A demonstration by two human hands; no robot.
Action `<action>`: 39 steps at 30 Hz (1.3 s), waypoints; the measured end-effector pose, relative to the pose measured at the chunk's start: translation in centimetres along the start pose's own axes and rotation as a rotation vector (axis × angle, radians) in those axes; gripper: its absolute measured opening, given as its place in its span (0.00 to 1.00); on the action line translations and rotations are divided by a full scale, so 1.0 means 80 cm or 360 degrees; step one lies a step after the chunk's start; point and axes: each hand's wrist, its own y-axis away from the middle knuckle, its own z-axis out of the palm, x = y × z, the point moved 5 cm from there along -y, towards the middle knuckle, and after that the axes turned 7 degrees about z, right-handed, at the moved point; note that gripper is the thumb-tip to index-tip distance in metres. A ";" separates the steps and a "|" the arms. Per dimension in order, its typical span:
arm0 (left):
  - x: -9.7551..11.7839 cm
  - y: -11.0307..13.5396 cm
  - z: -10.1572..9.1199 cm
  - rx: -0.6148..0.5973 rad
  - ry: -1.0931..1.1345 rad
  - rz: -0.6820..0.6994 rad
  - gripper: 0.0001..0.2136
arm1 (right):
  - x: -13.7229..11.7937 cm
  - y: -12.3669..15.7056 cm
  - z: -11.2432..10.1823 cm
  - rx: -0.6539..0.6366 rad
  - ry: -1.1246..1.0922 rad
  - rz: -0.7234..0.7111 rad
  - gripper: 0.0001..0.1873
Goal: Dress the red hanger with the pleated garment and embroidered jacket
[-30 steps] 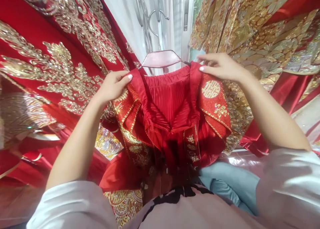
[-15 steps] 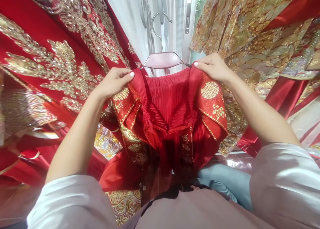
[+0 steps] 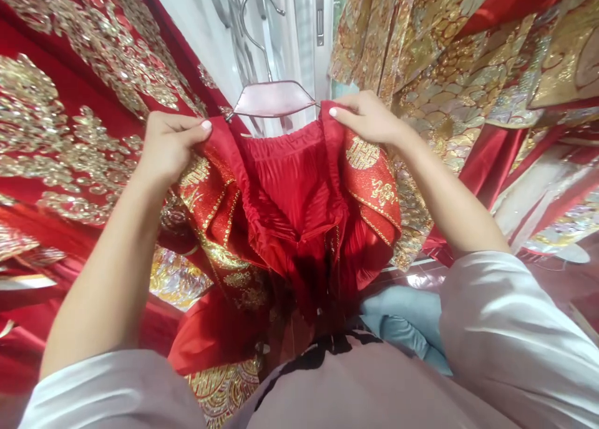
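Though still pinch-tight on the red garment (image 3: 299,198), left fingers (image 3: 194,131) and right fingers (image 3: 345,116) farther left in view.

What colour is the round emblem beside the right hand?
The round emblem is gold, on red; the head view shows it best.

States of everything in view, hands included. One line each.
Left hand: pinching garment's left-side shoulder
Right hand: pinching opposite shoulder
Red garment: on hanger, neckline open, sides folded
Hanger: at garment's shoulders, hook uppermost in picture
Gold garments: draped, right
Red embroidered cloth: draped, left
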 end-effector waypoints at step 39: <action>-0.036 0.344 0.228 -0.1194 -0.0612 -0.0488 0.14 | -0.008 0.272 0.348 0.0021 -0.0770 0.1321 0.10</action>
